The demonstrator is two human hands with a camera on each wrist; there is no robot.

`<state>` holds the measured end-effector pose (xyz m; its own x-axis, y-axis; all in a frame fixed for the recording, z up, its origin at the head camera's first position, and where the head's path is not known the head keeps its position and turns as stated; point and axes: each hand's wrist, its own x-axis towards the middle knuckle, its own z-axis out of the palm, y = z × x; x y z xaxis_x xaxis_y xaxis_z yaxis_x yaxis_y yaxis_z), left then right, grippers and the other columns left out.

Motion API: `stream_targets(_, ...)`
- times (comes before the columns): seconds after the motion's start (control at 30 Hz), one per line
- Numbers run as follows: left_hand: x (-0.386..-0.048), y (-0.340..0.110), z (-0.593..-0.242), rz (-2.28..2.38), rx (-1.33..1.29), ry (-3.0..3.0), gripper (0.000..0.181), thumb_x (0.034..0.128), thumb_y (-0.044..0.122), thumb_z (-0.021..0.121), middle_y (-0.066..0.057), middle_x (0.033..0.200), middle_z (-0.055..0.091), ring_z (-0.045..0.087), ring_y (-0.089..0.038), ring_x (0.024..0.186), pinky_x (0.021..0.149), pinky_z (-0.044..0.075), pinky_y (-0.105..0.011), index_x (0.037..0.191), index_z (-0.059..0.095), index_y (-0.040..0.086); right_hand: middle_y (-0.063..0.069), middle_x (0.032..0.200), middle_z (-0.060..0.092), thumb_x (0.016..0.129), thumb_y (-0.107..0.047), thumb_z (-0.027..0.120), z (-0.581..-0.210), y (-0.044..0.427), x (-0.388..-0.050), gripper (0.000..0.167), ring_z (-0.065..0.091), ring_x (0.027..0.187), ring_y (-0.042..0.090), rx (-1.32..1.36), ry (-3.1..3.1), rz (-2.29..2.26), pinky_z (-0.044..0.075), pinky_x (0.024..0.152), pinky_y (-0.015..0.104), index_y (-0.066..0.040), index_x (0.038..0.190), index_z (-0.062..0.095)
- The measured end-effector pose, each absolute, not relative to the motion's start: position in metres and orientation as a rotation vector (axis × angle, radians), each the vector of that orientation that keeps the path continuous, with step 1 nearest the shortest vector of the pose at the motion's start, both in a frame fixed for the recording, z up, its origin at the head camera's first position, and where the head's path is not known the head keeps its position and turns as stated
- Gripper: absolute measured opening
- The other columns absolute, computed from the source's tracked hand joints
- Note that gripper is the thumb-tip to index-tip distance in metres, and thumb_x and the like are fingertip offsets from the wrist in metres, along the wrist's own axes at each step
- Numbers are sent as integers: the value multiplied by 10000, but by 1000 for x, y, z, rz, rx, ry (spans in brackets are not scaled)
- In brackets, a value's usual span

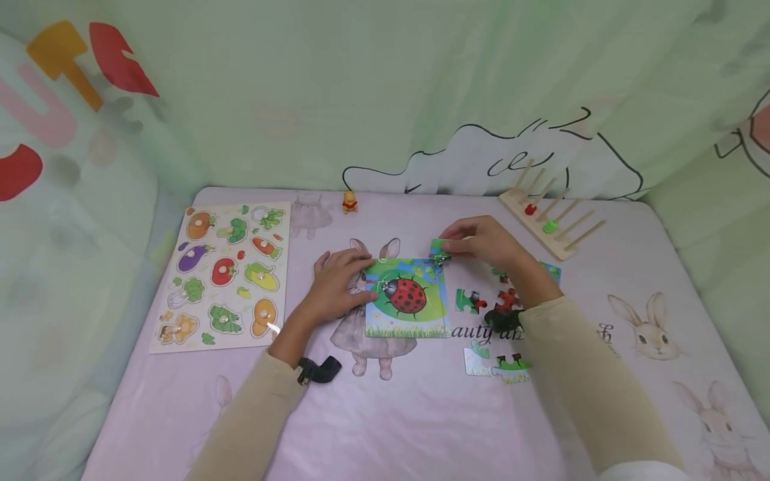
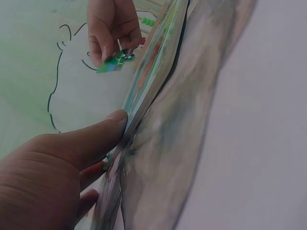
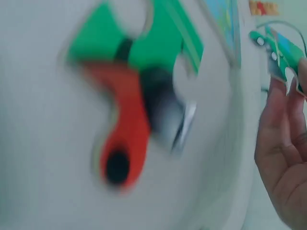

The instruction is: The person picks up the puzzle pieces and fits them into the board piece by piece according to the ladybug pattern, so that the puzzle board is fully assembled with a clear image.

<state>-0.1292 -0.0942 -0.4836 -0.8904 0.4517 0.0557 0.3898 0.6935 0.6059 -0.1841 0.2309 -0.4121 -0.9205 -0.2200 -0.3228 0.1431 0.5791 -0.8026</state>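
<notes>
A square ladybug picture board [image 1: 406, 298] lies flat in the middle of the table. My left hand [image 1: 337, 284] rests at its left side, fingers near the upper left corner and thumb extended; in the left wrist view the thumb [image 2: 98, 139] touches the board's edge. My right hand [image 1: 481, 242] pinches a green and blue jigsaw piece [image 1: 440, 252] between thumb and fingertips, over the board's upper right corner. White eye-like dots show on that piece [image 3: 283, 52] in the right wrist view. Loose jigsaw pieces [image 1: 469, 300] lie right of the board, some partly hidden by the right forearm.
A vegetable peg board [image 1: 237, 277] lies at the left. Toward the back stands a small yellow and red bear figure [image 1: 349, 202]. A wooden peg rack [image 1: 541, 224] with red and green beads is at the back right. More pieces [image 1: 478, 359] lie nearer the front.
</notes>
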Motion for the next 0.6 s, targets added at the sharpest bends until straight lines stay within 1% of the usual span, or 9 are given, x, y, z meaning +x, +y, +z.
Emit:
stream_targets(0.17, -128, -94, -482, 991, 700, 2799, 673, 866, 466, 787, 1, 1514, 513, 374, -262, 1467, 1224, 95, -608, 1446, 591, 188, 91, 1080, 678, 941, -198, 753, -415, 213, -183, 232, 667, 881, 194, -48, 2380, -1324, 582, 762, 243, -64, 1131, 760)
stream_targets(0.43, -129, -94, -482, 984, 677, 2789, 675, 868, 462, 790, 7, 1523, 503, 362, -252, 1474, 1233, 87, -586, 1453, 583, 196, 165, 1159, 668, 975, -94, 687, -414, 192, -181, 246, 700, 926, 206, -61, 2226, -1374, 608, 856, 309, 1, 1200, 721)
stream_targets(0.6, -128, -94, -481, 1002, 678, 2786, 675, 862, 456, 796, 2, 1514, 508, 366, -255, 1465, 1228, 89, -595, 1447, 589, 190, 179, 1158, 668, 983, -49, 658, -414, 182, -181, 260, 712, 934, 196, -70, 2174, -1381, 609, 879, 359, 19, 1230, 695)
